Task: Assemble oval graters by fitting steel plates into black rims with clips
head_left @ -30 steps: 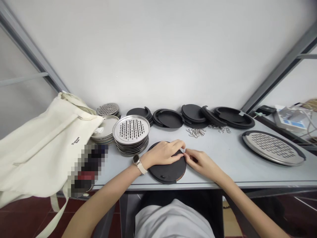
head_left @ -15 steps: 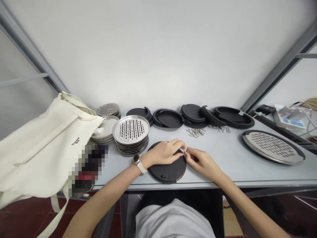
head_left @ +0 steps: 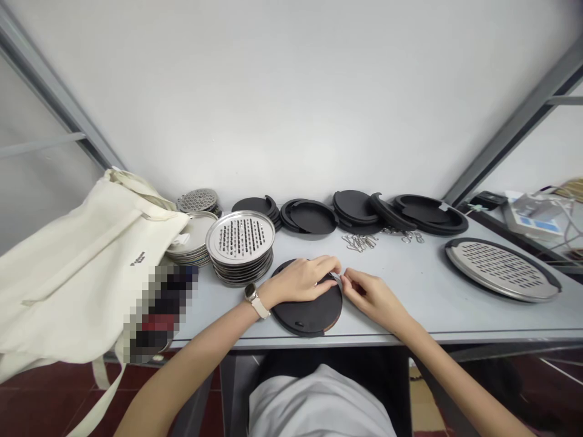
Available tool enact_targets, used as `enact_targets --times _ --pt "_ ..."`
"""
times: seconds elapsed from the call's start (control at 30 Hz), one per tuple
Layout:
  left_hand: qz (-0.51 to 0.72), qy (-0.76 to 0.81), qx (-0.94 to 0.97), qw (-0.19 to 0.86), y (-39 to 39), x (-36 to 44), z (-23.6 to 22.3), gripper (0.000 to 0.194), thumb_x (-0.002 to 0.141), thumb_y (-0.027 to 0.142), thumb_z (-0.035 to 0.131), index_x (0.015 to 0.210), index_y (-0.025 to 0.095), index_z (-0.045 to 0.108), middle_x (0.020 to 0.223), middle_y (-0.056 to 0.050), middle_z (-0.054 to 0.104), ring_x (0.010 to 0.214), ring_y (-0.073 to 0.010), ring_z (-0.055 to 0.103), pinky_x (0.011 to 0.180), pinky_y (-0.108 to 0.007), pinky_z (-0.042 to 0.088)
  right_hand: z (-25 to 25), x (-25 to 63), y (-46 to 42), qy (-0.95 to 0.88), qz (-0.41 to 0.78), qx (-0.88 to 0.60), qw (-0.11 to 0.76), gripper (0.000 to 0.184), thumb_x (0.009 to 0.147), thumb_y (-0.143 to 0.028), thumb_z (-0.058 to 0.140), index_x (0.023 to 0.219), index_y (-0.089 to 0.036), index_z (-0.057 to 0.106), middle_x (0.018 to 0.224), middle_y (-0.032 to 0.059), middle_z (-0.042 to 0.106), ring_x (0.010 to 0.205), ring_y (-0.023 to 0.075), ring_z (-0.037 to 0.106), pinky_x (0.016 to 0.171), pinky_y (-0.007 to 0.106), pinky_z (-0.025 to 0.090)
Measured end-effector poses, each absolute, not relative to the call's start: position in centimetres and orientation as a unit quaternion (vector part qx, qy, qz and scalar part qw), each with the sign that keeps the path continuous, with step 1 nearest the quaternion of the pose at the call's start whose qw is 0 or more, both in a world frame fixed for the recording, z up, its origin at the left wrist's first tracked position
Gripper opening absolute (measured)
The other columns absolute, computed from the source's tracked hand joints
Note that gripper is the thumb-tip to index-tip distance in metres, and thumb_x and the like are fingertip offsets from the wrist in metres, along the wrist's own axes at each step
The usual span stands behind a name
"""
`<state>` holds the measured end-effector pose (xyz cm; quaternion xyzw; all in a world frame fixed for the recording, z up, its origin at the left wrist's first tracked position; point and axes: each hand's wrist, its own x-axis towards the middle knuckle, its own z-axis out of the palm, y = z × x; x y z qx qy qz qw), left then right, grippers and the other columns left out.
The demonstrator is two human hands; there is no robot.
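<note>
A round black plastic piece with a raised rim lies flat at the front of the table. Across its top rests my left hand, thumb and fingers curled at the right rim. My right hand is closed in a pinch just outside that rim, its fingertips nearly meeting the left ones. A small shiny metal piece shows between the two hands; it looks like a wire clip, though fingers partly hide it. Behind them lies a loose pile of metal wire clips.
Stacked metal grater discs stand at left beside a cream cloth bag. Several black round pieces line the wall. At right lies a grater disc in a black holder. The table's front edge is close.
My right hand's fingertips have shifted very slightly at the rim. My left hand and the black piece keep their place.
</note>
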<state>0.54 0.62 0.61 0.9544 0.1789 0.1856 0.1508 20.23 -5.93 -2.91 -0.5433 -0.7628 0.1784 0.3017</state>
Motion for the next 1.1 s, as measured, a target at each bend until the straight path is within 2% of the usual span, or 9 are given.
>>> enact_targets --times 0.27,0.53,0.77,1.1 --pt "0.171 0.183 0.958 0.139 0.62 0.56 0.46 0.02 0.094 0.027 0.046 0.113 0.02 0.045 0.109 -0.005 0.06 0.094 -0.018 0.061 0.078 -0.028 0.046 -2.91 20.55 -5.84 -0.746 0.189 -0.553 0.32 0.03 0.094 -0.031 0.038 0.065 -0.022 0.034 0.056 -0.0063 0.033 0.051 0.0102 0.034 0.05 0.022 0.029" --pt "0.17 0.182 0.96 0.124 0.64 0.57 0.43 0.019 0.094 0.027 0.044 0.111 0.019 0.044 0.105 -0.005 0.058 0.09 -0.0174 0.06 0.074 -0.027 0.046 -3.02 20.48 -5.74 -0.783 0.217 -0.519 0.265 0.026 0.096 -0.031 0.036 0.077 -0.02 0.049 0.063 -0.002 0.051 0.054 0.0126 0.046 0.055 0.023 0.037" --pt "0.175 0.181 0.96 0.119 0.64 0.54 0.41 0.018 0.094 0.028 0.045 0.11 0.019 0.045 0.104 -0.005 0.058 0.09 -0.0175 0.059 0.073 -0.027 0.046 -2.83 20.42 -5.84 -0.77 0.224 -0.531 0.273 0.027 0.096 -0.032 0.036 0.073 -0.022 0.043 0.06 -0.0037 0.045 0.052 0.0121 0.041 0.053 0.023 0.035" --pt "0.174 0.179 0.961 0.116 0.58 0.59 0.59 0.018 0.095 0.029 0.043 0.11 0.019 0.046 0.103 -0.006 0.057 0.088 -0.018 0.059 0.071 -0.028 0.046 -2.94 20.49 -5.81 -0.765 0.23 -0.533 0.279 0.021 0.097 -0.033 0.033 0.08 -0.023 0.041 0.063 -0.0041 0.045 0.054 0.0136 0.044 0.056 0.024 0.037"
